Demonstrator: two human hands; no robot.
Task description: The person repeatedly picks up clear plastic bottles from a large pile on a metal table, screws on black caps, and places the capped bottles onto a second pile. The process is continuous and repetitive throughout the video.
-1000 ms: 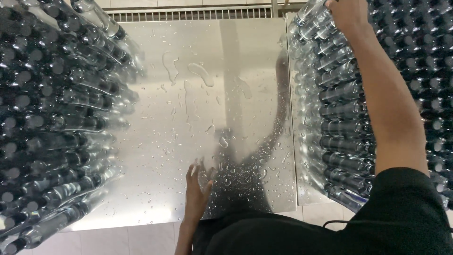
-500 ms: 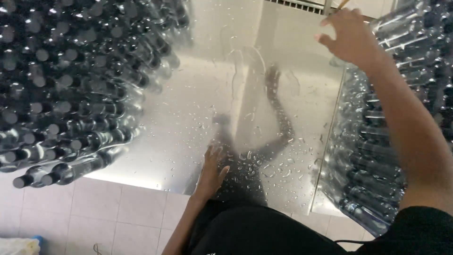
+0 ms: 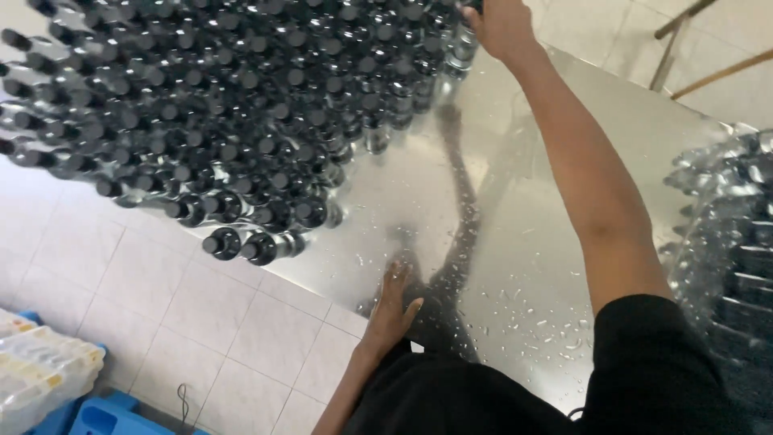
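Currently left hand lies flat, fingers spread, empty, on the wet steel table. Right hand reaches the far edge of the packed bottles; grip cannot be made out.

**Black caps, silver steel, pale tiles**

By the right hand, clear bottles carry black caps in dense rows. Under the left hand, the steel table is mirror-silver, speckled with droplets. Left of that hand the floor tiles are off-white, gridded grey; beyond them sits a blue crate. The sleeve is black.
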